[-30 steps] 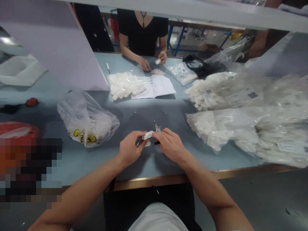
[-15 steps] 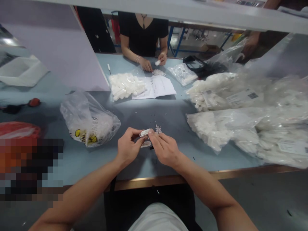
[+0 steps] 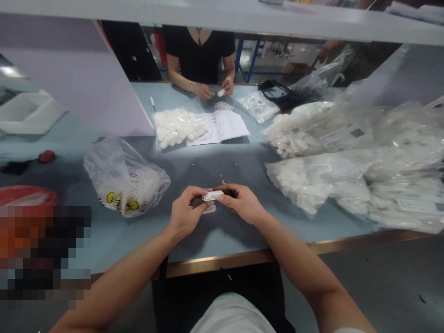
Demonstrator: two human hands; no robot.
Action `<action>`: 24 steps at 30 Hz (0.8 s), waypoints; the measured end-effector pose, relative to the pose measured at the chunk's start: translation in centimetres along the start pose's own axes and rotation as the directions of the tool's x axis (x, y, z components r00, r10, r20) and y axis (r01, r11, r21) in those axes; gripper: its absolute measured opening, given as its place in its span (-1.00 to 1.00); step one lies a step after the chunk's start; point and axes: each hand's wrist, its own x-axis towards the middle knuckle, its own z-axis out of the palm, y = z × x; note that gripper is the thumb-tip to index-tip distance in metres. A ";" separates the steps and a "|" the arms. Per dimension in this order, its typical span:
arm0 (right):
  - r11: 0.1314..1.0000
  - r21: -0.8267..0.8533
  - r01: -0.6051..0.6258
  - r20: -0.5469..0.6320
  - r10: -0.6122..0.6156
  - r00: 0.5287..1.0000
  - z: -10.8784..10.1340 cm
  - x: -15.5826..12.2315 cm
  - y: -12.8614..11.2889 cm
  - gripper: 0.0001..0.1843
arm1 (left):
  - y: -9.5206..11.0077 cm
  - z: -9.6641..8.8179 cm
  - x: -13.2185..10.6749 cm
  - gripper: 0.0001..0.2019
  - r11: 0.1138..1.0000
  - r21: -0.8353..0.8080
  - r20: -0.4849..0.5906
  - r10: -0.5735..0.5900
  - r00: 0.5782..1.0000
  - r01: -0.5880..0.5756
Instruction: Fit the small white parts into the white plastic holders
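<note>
Both hands meet above the near edge of the blue-grey table [image 3: 132, 236]. The left hand [image 3: 187, 215] and the right hand [image 3: 243, 203] each pinch one end of a small white plastic part [image 3: 212, 196] between thumb and fingertips, holding it level just above the tabletop. A second white piece [image 3: 210, 209] sits directly beneath the left fingertips; whether it is held or lying loose cannot be told.

To the left lies a clear bag with yellow smiley print [image 3: 125, 178]. To the right, bags of white parts [image 3: 312, 185] are heaped. Farther back lies an open paper booklet [image 3: 222, 127]. Across the table, a co-worker's hands [image 3: 204, 91] handle a small white item.
</note>
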 end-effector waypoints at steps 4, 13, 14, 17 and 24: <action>0.999 0.018 -0.027 -0.008 0.027 1.000 0.2 0.0 -0.2 -0.64 | 0.0 0.0 0.0 -0.80 1.000 0.026 0.008 0.008 1.000 -0.008; 0.994 0.085 -0.065 0.050 0.061 0.997 0.0 0.0 0.1 -0.56 | 0.3 0.0 0.0 -0.77 0.998 -0.037 0.061 -0.053 0.997 0.055; 0.997 0.062 -0.051 0.038 0.049 0.998 0.0 0.0 0.1 -0.58 | 0.3 0.0 0.0 -0.76 0.997 -0.046 0.077 -0.059 0.995 0.063; 1.000 -0.028 0.001 -0.016 -0.002 1.000 0.0 0.1 0.2 -0.66 | 0.6 -0.2 0.2 -0.68 0.990 -0.074 0.134 -0.110 0.985 0.120; 0.979 -0.199 0.053 -0.027 -0.059 0.998 0.3 0.1 0.4 -0.73 | 1.5 -0.3 0.3 -0.66 0.940 -0.110 0.217 -0.294 0.931 0.322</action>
